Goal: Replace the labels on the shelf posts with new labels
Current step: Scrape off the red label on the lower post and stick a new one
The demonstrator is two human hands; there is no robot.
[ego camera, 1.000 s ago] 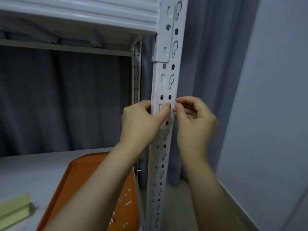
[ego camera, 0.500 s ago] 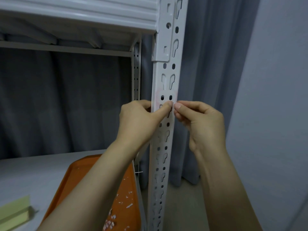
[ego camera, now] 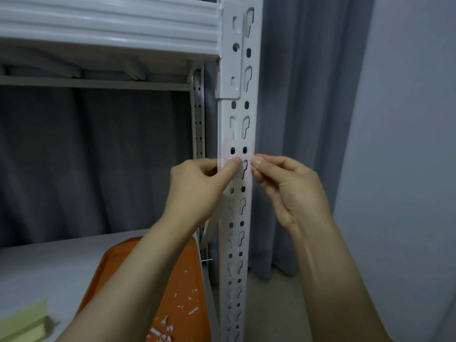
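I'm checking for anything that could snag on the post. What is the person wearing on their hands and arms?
Nothing visible: left hand and right hand are bare, no gloves, rings or watch, and both forearms show no sleeve down to the frame's edge.

Right of the shelf post (ego camera: 235, 218) an open lane runs downward, hemmed by the grey curtain (ego camera: 303, 119) and the wall (ego camera: 407, 144). Left of it, room opens between the upper shelf beam (ego camera: 108, 23) and the orange tray (ego camera: 187, 304). The left hand (ego camera: 197, 188) and right hand (ego camera: 288, 191) pinch the post mid-height, blocking its front.
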